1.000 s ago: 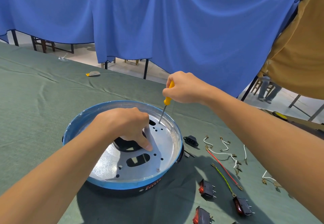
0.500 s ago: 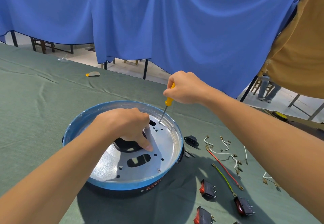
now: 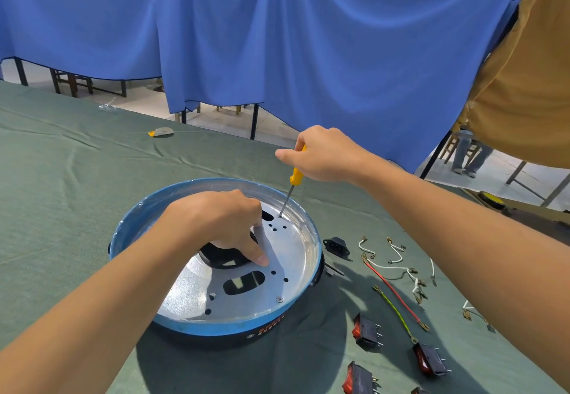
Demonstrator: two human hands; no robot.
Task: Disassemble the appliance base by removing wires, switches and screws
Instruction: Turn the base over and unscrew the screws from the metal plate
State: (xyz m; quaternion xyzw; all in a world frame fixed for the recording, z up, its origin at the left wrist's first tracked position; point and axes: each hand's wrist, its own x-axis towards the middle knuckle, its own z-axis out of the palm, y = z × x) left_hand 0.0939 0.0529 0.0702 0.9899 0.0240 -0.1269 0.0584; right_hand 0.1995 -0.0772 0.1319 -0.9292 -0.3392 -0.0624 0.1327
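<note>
The round appliance base (image 3: 145, 208), blue-rimmed with a silver metal plate (image 3: 293, 258) inside, sits on the green cloth. My left hand (image 3: 222, 224) rests inside it, fingers curled over a black opening, thumb pressing the plate. My right hand (image 3: 324, 159) grips a yellow-handled screwdriver (image 3: 294, 177), its tip set on a screw near the plate's far edge. Another screw (image 3: 279, 299) sits at the plate's near right. Removed wires (image 3: 394, 292) and red rocker switches (image 3: 367, 330) lie to the right.
A black power socket (image 3: 336, 245) lies beside the base. A small yellow and grey object (image 3: 161, 131) rests at the far table edge. Blue cloth hangs behind. A person in jeans (image 3: 468, 153) stands at the far right.
My right hand has shifted its grip on the screwdriver handle, with the thumb now sticking out to the left. The tip stays on the same screw. My left hand has not moved.
</note>
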